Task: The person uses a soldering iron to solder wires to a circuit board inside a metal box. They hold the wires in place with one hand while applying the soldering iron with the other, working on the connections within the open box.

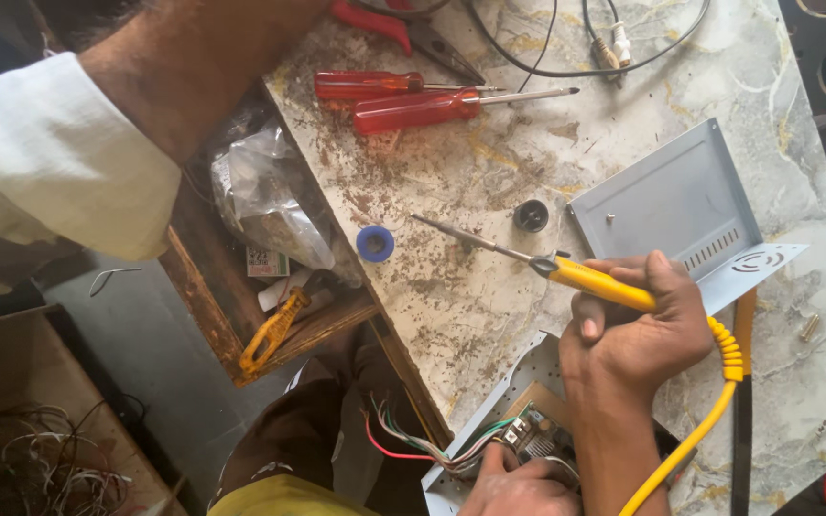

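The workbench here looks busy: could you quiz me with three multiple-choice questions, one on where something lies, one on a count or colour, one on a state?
1. Where does the small blue ring lie?
A. on the marble table near its edge
B. inside the wooden drawer
C. on the grey metal cover

2. How many red-handled screwdrivers lie side by side?
A. one
B. two
C. four

3. How does the right hand stand?
A. open and flat
B. shut on the yellow-handled soldering iron
C. resting empty

Answers: 1 A, the ring sits on the table; 2 B, two handles lie parallel; 3 B, fingers wrap the handle.
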